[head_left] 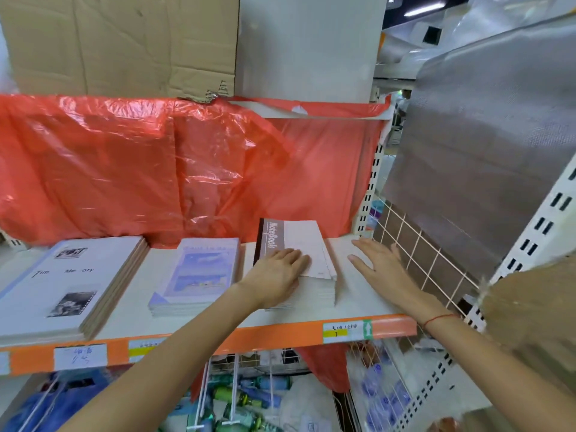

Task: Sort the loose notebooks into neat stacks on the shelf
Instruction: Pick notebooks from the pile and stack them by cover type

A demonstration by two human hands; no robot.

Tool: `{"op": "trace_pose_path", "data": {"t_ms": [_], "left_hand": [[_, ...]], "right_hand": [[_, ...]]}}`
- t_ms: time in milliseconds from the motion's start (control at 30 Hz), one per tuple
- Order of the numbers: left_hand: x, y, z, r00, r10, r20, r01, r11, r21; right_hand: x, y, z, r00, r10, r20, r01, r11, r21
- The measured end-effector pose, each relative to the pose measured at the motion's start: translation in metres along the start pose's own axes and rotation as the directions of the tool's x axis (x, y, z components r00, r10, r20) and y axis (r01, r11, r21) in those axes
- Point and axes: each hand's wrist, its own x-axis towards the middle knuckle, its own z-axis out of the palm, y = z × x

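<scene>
On the shelf (pixel 358 304), at lower left of the frame, lies a stack of big white notebooks (pixel 71 282) w/ black photo covers; its edges are a bit stepped, and its front corner reaches almost to the orange shelf lip. A push from the side could maybe slide the top ones off.

Centre-left: a stack of pale blue notebooks (pixel 199 272), fairly square, apart from both neighbours.

Centre: the brown-spine "NoteBook" stack (pixel 299 263). Its top copy sits a little turned vs. the ones under it. The left hand (pixel 277 275) lies flat on it, fingers straight, pressing but gripping nothing. If it presses and drags at once, I think the upper copies will fan out, not line up.

Right of centre: the right hand (pixel 380 263) is open, fingers spread, flat on or just above the bare shelf beside the stack; contact I cannot tell. It holds nothing. If it sweeps in too fast, it may knock the pile toward the blue one. Behind, the red plastic sheet (pixel 156 163) hangs loose and could snag notebooks pushed back.
</scene>
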Motion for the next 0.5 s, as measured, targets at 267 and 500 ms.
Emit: {"op": "trace_pose_path", "data": {"t_ms": [267, 500], "left_hand": [[-0.006, -0.005, -0.007, 0.962, -0.102, 0.253, 0.102, 0.995, 0.012], [0.000, -0.003, -0.004, 0.959, -0.136, 0.247, 0.146, 0.989, -0.021]], "right_hand": [[-0.004, -0.011, 0.004, 1.000, -0.014, 0.021, 0.014, 1.000, 0.008], [-0.007, -0.008, 0.002, 1.000, 0.003, 0.027, -0.003, 1.000, 0.000]]}}
